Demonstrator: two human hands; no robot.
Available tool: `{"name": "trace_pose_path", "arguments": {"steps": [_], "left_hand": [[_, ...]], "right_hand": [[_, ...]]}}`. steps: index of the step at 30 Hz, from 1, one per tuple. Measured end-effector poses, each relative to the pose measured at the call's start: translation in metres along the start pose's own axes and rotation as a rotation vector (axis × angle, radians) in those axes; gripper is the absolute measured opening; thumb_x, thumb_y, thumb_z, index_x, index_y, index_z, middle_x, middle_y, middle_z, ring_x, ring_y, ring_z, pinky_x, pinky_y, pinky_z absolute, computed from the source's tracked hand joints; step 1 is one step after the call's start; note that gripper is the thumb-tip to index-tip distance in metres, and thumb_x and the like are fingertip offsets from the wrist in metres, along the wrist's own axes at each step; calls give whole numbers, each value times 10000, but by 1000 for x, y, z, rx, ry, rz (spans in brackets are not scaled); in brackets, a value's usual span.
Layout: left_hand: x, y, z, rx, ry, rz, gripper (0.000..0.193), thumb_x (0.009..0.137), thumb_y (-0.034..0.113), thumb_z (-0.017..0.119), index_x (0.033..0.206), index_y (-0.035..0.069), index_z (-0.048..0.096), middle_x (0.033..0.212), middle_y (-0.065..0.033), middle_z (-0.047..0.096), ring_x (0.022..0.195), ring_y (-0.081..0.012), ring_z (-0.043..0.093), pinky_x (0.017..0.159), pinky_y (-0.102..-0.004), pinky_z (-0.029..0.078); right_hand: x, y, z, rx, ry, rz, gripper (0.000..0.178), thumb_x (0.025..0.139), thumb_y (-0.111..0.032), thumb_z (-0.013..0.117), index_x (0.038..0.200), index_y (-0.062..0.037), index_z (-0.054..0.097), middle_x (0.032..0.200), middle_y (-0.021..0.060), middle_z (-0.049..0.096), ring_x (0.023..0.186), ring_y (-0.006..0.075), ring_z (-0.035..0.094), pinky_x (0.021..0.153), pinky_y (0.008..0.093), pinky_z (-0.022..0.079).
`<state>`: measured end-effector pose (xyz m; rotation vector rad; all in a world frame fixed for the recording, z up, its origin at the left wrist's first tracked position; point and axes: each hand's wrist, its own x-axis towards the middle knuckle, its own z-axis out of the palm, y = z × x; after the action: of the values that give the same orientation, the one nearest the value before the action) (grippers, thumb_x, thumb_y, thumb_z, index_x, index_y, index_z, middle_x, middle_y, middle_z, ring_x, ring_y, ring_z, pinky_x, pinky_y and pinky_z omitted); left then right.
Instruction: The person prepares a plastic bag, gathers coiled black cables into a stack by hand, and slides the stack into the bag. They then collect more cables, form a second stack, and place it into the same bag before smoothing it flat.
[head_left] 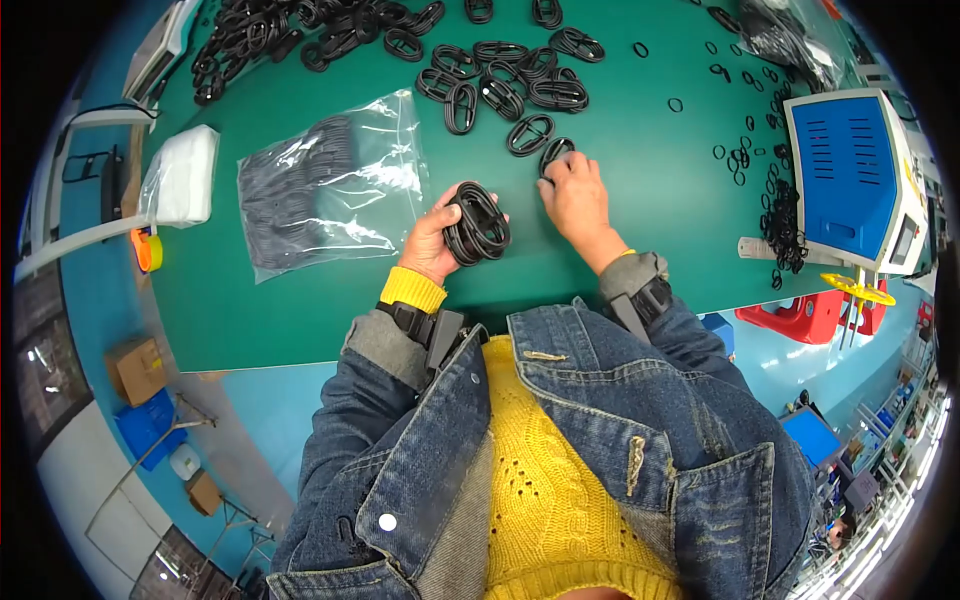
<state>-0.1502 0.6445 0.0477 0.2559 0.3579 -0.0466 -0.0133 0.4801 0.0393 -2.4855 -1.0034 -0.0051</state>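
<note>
**Bench observation: black oval rings on green mat**

Left hand (pixel 432 240) closed around a stacked bundle of black oval rubber rings (pixel 477 223), held just above the green table mat (pixel 620 180). Right hand (pixel 575 195) palm down, fingertips pinching a single black oval ring (pixel 553 153) lying on the mat. Loose pile of matching black rings (pixel 500 80) beyond. Clear plastic bag of black bands (pixel 330 185) left of the hands.

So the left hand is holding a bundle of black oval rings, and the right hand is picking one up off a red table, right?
Not quite: the table is green, not red. The head view shows the left hand holding the bundle of black oval rings, while the right hand touches a single black ring lying on that green surface.
</note>
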Motion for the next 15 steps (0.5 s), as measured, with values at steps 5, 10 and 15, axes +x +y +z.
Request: {"name": "trace_pose_path", "arguments": {"steps": [5,10,15], "left_hand": [[2,-8,-25,74,20,-10,490,750,178,673,1188,98,466,1147,-159,541,1049,-403,538,869,-638,425],[14,-13,-20,93,141,23,379,822,167,608,1160,54,480,1103,-143,563,1006,-317,577,876,-510,476],[29,-31,3,292,335,139,280,894,173,531,1116,7,492,1053,-127,580,937,-234,603,824,-370,513]], "right_hand": [[-5,-5,-32,544,-57,-45,270,695,-136,709,887,-47,541,1091,134,510,939,317,541,789,379,467],[-28,-29,-44,556,-283,-257,473,660,-150,757,1030,-44,482,1187,171,470,1031,341,524,862,391,446],[-41,-28,-11,690,-161,-33,705,592,-244,812,1126,-14,414,1186,188,451,1060,355,499,855,409,443]]}}
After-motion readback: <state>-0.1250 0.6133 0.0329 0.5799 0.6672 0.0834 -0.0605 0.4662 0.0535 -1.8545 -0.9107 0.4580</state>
